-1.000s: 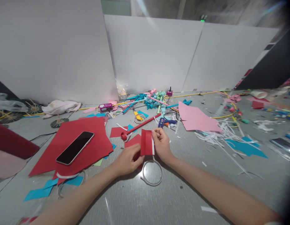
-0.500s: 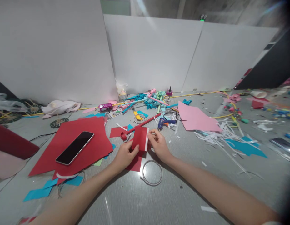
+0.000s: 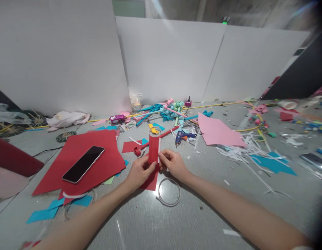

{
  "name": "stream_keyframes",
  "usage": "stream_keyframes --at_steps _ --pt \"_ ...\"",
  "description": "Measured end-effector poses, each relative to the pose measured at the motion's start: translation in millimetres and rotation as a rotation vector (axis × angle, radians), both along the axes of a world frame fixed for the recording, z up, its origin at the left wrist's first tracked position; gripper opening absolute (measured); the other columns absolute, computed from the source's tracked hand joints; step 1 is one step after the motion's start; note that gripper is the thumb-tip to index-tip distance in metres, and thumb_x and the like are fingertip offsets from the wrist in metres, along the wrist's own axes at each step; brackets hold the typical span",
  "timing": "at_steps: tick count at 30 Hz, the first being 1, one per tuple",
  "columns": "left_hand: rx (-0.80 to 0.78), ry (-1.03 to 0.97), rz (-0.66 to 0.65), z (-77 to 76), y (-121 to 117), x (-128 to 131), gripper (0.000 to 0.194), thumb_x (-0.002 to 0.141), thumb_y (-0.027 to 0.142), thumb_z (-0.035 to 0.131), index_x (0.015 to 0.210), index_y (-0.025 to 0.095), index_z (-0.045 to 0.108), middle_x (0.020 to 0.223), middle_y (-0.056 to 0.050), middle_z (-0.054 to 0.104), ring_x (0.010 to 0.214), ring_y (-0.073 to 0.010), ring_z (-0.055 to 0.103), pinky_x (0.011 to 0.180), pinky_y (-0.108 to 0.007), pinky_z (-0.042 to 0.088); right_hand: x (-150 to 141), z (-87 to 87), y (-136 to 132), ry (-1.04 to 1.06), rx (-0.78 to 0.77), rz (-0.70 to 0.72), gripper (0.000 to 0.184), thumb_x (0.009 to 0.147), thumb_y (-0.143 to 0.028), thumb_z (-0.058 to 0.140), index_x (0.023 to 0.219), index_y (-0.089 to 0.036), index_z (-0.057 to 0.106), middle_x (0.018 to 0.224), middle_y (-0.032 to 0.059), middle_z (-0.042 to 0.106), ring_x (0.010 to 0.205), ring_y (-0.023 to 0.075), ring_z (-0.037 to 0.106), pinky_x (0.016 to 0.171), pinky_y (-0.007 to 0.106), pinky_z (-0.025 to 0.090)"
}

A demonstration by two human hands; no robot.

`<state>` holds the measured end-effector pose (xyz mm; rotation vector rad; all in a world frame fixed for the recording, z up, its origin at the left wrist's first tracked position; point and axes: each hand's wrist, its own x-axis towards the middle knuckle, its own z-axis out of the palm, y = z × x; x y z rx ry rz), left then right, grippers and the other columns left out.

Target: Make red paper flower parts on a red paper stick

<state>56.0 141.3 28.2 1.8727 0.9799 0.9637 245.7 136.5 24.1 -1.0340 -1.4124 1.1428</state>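
Observation:
Between my hands stands a small red paper piece [image 3: 153, 150] with a white strip [image 3: 159, 147] along its right edge. My left hand [image 3: 140, 172] is closed on its lower left side, thumb across the front. The fingers of my right hand [image 3: 172, 163] pinch its right edge by the white strip. Below them a red paper rectangle [image 3: 151, 182] lies flat on the grey surface, partly covered by my left hand. Just right of that rests a coiled pale ring [image 3: 169, 192]. Beyond my hands lies a red paper stick [image 3: 166, 133] with a curled end.
On the left, a phone [image 3: 83, 164] rests on large red sheets [image 3: 103, 139]. A blue glue gun [image 3: 184, 136] lies ahead, near a pink sheet [image 3: 218, 131]. White paper strips [image 3: 241, 150] are scattered at right. White panels [image 3: 171, 59] stand at the back.
The red paper piece now looks narrower and more upright. My right hand has moved slightly left and down along its edge. My left hand stays nearly in place.

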Motion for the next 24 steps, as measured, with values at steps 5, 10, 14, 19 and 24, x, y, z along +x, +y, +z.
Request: stream_keyframes --at_steps 5,10,14,19,24 --pt "-0.024 0.001 0.006 2.0 0 0 0.025 0.097 0.037 0.061 0.091 0.017 0.073 0.086 -0.005 0.079 0.077 -0.0192 0.072 0.073 -0.028 0.053 -1 0.5 -1 0.012 0.003 0.027 0.046 0.093 -0.065 0.064 0.086 -0.019 0.064 0.063 -0.0025 0.063 0.051 0.0120 0.060 0.052 0.025 0.052" --pt "0.002 0.031 0.024 2.9 1 1 0.025 0.093 0.037 0.064 0.086 0.017 0.075 0.082 -0.005 0.078 0.073 -0.0191 0.070 0.069 -0.027 0.052 -1 -1.4 -2 0.006 0.008 0.042 0.042 0.093 -0.061 0.065 0.092 -0.020 0.065 0.066 -0.0021 0.065 0.054 0.0134 0.064 0.055 0.025 0.053" --pt "-0.060 0.029 0.055 2.1 3 1 0.025 0.091 0.039 0.066 0.088 0.016 0.076 0.081 -0.006 0.078 0.072 -0.0199 0.070 0.065 -0.027 0.052 -1 -4.0 -2 -0.017 0.044 0.043 0.035 0.096 -0.055 0.064 0.104 -0.020 0.065 0.070 -0.0023 0.066 0.058 0.0145 0.066 0.057 0.026 0.053" --pt "-0.154 -0.088 0.147 -5.4 7 0 0.031 0.089 0.043 0.068 0.098 0.014 0.075 0.092 -0.009 0.080 0.079 -0.0232 0.073 0.066 -0.029 0.054 1 -3.7 -2 -0.092 0.160 -0.013 0.027 0.097 -0.043 0.066 0.112 -0.021 0.063 0.076 -0.0009 0.070 0.069 0.0156 0.067 0.067 0.027 0.053" --pt "-0.183 -0.137 0.174 -9.2 9 0 0.033 0.087 0.045 0.070 0.096 0.013 0.075 0.091 -0.010 0.080 0.078 -0.0229 0.073 0.064 -0.028 0.054 3 -2.6 -2 -0.159 0.128 0.074 0.030 0.099 -0.043 0.062 0.085 -0.018 0.069 0.078 0.0033 0.072 0.072 0.0168 0.069 0.071 0.029 0.054"
